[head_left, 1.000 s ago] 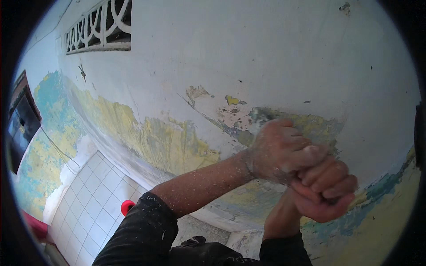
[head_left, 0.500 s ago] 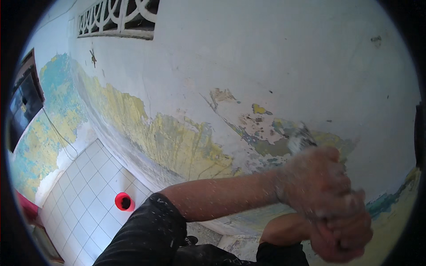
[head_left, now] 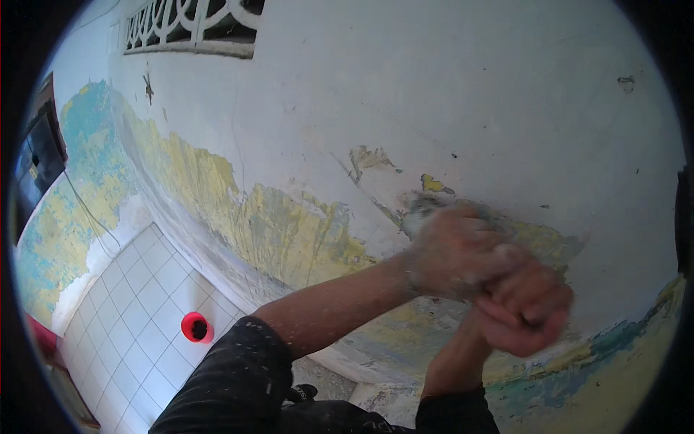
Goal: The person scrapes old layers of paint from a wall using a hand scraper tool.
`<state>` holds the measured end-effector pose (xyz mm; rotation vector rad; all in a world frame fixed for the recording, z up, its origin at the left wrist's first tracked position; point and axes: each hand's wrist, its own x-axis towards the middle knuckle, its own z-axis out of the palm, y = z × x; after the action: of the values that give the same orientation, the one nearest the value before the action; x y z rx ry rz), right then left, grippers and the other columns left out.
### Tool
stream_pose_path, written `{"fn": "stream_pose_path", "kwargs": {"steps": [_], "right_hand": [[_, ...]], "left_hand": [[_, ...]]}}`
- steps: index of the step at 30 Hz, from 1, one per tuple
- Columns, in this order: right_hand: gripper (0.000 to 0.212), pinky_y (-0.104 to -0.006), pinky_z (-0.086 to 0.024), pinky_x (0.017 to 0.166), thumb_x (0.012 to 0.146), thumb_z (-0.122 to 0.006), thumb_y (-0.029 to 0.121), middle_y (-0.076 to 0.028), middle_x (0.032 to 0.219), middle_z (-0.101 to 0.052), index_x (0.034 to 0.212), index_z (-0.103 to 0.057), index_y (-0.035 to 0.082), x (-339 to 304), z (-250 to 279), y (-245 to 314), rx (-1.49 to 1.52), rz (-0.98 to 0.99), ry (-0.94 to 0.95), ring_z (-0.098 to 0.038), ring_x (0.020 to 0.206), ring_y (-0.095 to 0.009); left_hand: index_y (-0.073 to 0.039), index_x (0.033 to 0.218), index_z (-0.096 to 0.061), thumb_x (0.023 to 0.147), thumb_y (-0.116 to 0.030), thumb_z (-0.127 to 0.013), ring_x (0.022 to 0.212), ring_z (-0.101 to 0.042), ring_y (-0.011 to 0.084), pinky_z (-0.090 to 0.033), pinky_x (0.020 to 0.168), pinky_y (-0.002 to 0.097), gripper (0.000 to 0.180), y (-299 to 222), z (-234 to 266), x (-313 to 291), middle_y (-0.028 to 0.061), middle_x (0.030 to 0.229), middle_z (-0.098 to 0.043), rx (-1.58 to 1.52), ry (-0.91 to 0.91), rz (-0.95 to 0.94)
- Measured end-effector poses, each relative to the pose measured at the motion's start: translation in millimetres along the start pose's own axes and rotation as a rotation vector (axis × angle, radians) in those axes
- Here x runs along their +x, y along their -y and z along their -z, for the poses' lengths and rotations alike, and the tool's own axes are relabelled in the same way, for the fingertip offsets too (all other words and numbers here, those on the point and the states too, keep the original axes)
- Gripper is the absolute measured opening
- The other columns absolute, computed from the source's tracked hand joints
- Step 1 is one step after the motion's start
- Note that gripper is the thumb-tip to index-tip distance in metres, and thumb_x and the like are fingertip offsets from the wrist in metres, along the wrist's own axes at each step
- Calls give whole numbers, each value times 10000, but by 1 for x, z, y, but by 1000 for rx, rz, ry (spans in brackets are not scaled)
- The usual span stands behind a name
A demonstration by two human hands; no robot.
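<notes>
My left hand [head_left: 457, 249] is closed around a hand tool [head_left: 423, 211] held to the wall. Only the tool's blurred grey-white head shows past the fingers; whether it is a scraper or a brush I cannot make out. Behind it, against the left hand, my right hand [head_left: 526, 307] is wrapped in a fist at the tool's rear end, and the handle is hidden in the two grips. Around the tool's head the wall [head_left: 506, 123] has white paint broken away, baring yellow, green and grey patches [head_left: 535, 239]. Pale dust coats my hands and flecks my dark left sleeve.
A red bucket [head_left: 208, 329] with dark contents stands on the white tiled floor [head_left: 137, 325] at the left. Higher up is a white lattice vent [head_left: 191, 29]. A cable [head_left: 90, 213] hangs by a dark window or door panel [head_left: 40, 163] at far left.
Both hands have moved left and up along the wall with the tool, whose head now covers a patch farther left. The view has shifted slightly.
</notes>
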<state>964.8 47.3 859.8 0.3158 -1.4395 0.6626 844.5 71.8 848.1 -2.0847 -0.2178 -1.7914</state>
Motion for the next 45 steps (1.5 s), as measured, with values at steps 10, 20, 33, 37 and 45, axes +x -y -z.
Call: {"fn": "stream_pose_path", "kwargs": {"steps": [10, 20, 33, 37, 45], "right_hand": [[363, -272, -353, 469, 959, -409, 341, -54, 568, -394, 678, -405, 111, -3, -8, 3, -66, 212, -92, -376, 467, -158], [376, -314, -357, 436, 981, -393, 364, -49, 577, -419, 708, -422, 106, 5, -9, 29, -733, 494, -214, -365, 428, -164], [355, -288, -326, 458, 950, -431, 345, -21, 557, -375, 668, -412, 130, 4, -7, 0, 29, 50, 78, -329, 441, -127], [336, -291, -349, 464, 960, -432, 315, -37, 561, -391, 678, -421, 132, 8, -30, 4, 68, 169, 73, -352, 441, -133], [313, -274, -403, 523, 944, -437, 337, -25, 589, -433, 682, -447, 167, -5, -17, -12, 32, -153, 57, -409, 479, -132]], "left_hand": [[-136, 990, -609, 639, -446, -687, 583, -582, 191, -422, 579, 343, 475, 8, -21, 9, -28, 657, -552, -15, -142, -130], [-141, 993, -604, 652, -378, -684, 569, -568, 182, -401, 561, 355, 423, -29, -7, 39, -32, 644, -531, -89, -60, -231], [-139, 947, -611, 648, -349, -672, 603, -574, 152, -375, 523, 327, 370, 1, -9, 0, -23, 686, -556, -78, -92, -58], [-130, 935, -616, 700, -441, -684, 641, -610, 148, -406, 561, 327, 396, -7, 6, 20, -22, 688, -578, 15, -77, -71], [-133, 898, -611, 733, -519, -688, 598, -570, 154, -404, 557, 327, 428, 9, 7, -14, -23, 661, -534, 31, -129, 57]]}}
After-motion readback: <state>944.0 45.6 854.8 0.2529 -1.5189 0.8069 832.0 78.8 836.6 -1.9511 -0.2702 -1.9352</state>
